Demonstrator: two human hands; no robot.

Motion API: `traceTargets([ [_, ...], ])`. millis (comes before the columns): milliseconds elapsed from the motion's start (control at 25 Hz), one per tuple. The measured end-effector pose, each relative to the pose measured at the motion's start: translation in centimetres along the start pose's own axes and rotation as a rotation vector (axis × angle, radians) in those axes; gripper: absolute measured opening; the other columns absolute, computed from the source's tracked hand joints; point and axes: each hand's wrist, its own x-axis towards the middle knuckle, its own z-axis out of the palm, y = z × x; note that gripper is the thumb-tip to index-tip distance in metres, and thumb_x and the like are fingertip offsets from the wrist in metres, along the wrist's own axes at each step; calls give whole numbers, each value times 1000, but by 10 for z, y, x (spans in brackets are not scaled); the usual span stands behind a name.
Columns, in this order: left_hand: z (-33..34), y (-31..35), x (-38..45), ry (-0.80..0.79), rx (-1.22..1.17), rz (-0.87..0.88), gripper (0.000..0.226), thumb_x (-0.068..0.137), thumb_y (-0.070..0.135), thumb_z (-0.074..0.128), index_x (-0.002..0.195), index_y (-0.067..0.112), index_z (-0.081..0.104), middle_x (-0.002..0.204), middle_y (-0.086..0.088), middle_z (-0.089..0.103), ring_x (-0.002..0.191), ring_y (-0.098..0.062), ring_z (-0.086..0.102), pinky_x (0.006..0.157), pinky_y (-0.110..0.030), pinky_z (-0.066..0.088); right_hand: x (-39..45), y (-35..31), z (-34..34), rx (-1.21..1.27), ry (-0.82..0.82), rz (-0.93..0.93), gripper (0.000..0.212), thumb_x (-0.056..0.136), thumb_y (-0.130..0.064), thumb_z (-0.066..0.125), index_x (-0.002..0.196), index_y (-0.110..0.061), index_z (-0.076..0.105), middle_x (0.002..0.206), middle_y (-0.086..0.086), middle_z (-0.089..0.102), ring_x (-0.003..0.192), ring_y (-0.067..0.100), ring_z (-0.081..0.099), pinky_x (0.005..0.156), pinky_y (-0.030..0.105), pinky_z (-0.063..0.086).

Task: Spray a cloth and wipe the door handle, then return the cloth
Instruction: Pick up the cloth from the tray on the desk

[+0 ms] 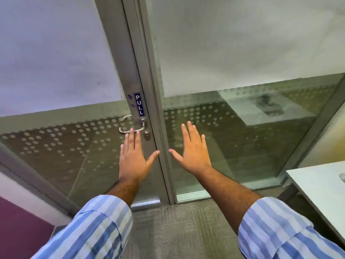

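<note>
The handle, a silver lever, sits on the metal stile of a glass door, just under a blue PULL sign and beside a keyhole. The left hand is flat and spread, empty, its fingertips overlapping the lever from below; actual contact cannot be told. The right hand is likewise spread and empty, held before the glass panel right of the frame. Both sleeves are blue-striped. A white table stands at right.
</note>
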Motion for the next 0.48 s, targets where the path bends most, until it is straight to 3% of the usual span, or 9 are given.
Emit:
traceTargets([
  [280,56,134,-6,-157,-75,214,106,96,78,51,171,11,20,181,-7,6,167,-27,9,133,-54,21,-62,131,-38,-69,18,242,106,94,-78,43,171,-15,8,181,9,6,167,30,9,131,59,22],
  [400,83,190,-6,-229,-99,359,112,89,87,34,171,11,21,181,-7,9,167,-28,11,133,-54,21,-95,187,-55,-107,32,396,106,93,-80,42,171,-17,7,181,9,7,167,31,9,130,60,22],
  [480,102,230,-7,-277,-139,450,113,87,88,33,171,13,20,181,-5,9,167,-26,10,132,-53,22,-120,221,-63,-136,35,503,106,92,-81,42,171,-20,7,181,9,7,167,31,9,131,60,22],
])
